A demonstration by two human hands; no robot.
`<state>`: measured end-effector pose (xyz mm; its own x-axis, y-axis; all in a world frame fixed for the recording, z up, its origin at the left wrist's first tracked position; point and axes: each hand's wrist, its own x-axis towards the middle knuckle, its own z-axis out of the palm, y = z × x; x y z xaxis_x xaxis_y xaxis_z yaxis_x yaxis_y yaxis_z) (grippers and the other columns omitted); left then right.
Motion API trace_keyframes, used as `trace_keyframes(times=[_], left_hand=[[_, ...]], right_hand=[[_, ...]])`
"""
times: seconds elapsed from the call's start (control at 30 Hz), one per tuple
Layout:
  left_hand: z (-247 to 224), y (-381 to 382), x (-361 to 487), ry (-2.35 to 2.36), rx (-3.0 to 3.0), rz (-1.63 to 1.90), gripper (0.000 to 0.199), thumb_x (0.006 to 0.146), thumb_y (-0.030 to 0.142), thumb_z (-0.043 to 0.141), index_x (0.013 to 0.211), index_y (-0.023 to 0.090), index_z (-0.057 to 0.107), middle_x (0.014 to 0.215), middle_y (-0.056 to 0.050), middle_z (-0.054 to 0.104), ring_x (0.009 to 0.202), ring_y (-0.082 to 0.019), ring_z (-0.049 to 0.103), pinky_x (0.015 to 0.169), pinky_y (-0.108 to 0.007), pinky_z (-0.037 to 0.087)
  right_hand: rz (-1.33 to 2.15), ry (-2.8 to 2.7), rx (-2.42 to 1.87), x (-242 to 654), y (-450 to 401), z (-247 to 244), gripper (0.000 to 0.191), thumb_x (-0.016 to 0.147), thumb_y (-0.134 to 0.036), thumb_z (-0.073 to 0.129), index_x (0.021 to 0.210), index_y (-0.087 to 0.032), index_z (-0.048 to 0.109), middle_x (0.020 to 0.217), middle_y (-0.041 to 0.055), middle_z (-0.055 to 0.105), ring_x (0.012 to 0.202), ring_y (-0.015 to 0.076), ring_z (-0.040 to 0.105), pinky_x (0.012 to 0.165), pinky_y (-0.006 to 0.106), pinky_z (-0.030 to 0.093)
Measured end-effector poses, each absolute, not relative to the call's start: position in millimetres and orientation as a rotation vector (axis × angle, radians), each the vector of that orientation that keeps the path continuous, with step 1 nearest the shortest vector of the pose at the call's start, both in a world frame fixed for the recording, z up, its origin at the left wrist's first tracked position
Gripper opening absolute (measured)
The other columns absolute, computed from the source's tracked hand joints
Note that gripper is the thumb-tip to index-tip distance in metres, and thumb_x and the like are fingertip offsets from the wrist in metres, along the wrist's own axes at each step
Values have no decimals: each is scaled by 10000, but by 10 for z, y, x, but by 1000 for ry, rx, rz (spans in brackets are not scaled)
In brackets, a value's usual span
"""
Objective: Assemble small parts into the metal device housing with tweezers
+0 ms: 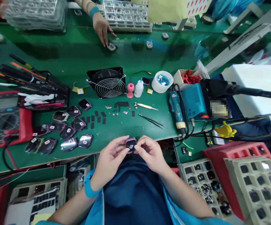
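Left hand (112, 155): fingers and thumb pinching one edge of a small purple-rimmed case (130, 144); right hand (151, 154): thumb and fingertips closed on the opposite edge. Case is held between the two, just above the bench's near edge, dark face up, small label (131, 147) on it.

Handling (judged by eye): light, stiff, rounded at the corners. Dark face looks glossy, so probably slippery, and liable to scratch or crack if pressed. Best hold: opposite sides of the rim, thumbs off the face.

Surface and room, by size. Green bench (126, 128), flat and smooth-looking; beyond it a green strip (74, 53). Right: teal bench unit (194, 101), small red light lit. Left: red multimeter (29, 126), leads trailing off. Black fan (106, 82) at the back, grille tilted upward. On the strip, a co-worker's hand (100, 28) touches a pale case (111, 47). White tub (157, 88) beside a white bottle (139, 89). Tweezers (151, 121) lie apart, ahead of the right hand. More labelled cases (67, 132) cluster to the left, some touching. Smallest: black rectangles (98, 119) in loose rows, plus metallic bits too small to identify.
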<state>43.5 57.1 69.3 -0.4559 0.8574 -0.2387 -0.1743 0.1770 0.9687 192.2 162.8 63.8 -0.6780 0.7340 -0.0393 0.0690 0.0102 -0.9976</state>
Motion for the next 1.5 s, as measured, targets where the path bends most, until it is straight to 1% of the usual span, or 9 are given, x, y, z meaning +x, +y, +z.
trace_keyframes(times=[0.17,0.37,0.57,0.7,0.77,0.97,1.1,1.27,1.5], left_hand=[[667,578,439,1534,653,1442,396,857,379,775,1208,199,736,1104,-122,782,946,-249,778,843,-370,682],[716,575,512,1525,634,1476,312,875,277,712,1179,208,733,1102,-106,794,976,-239,783,881,-352,666],[770,554,528,1499,678,1504,281,897,183,638,1159,217,734,1066,-88,798,983,-228,781,899,-344,650],[761,523,504,1538,782,1493,304,904,146,624,1180,222,726,1093,-71,784,995,-209,766,893,-317,637],[753,511,476,1568,838,1464,300,897,160,668,1188,212,721,1096,-66,770,994,-196,751,885,-293,626],[746,472,376,1754,1039,1451,52,899,186,744,948,184,762,855,-17,722,795,-137,682,761,-221,545],[736,431,335,1782,1125,1440,61,911,179,736,969,182,755,883,-24,736,805,-147,681,754,-231,517],[700,384,308,1816,1188,1406,62,935,191,719,986,183,752,890,-26,735,812,-151,680,755,-236,504],[699,316,229,1890,1340,1421,138,1011,235,620,1074,190,735,936,-35,753,840,-146,706,775,-231,542]], right_hand=[[1666,-1831,-836,1917,1637,635,218,959,-323,650,780,-202,626,758,10,625,667,130,603,612,252,473],[1559,-1913,-817,1934,1598,619,211,976,-270,637,775,-207,630,748,6,607,669,132,590,622,248,476],[1452,-2011,-781,1956,1599,567,40,959,-256,676,994,-243,662,863,16,642,725,145,638,649,238,534],[1359,-2166,-685,1964,1658,590,14,967,-256,669,967,-244,676,852,10,659,741,143,654,670,227,536],[1321,-2189,-655,1954,1675,608,10,968,-251,670,966,-244,676,854,5,668,754,141,665,688,221,542],[1322,-2183,-590,1881,1636,640,46,964,-234,673,1003,-248,693,881,7,696,782,146,693,722,216,569],[1355,-2174,-575,1842,1606,626,126,970,-228,661,1086,-252,702,910,21,703,812,151,699,741,219,583],[1365,-2199,-548,1807,1586,612,129,973,-220,658,1088,-260,699,957,28,707,871,153,704,780,216,586],[1371,-2260,-524,1715,1588,629,133,992,-212,629,1096,-264,694,906,7,700,805,136,696,743,204,568]])
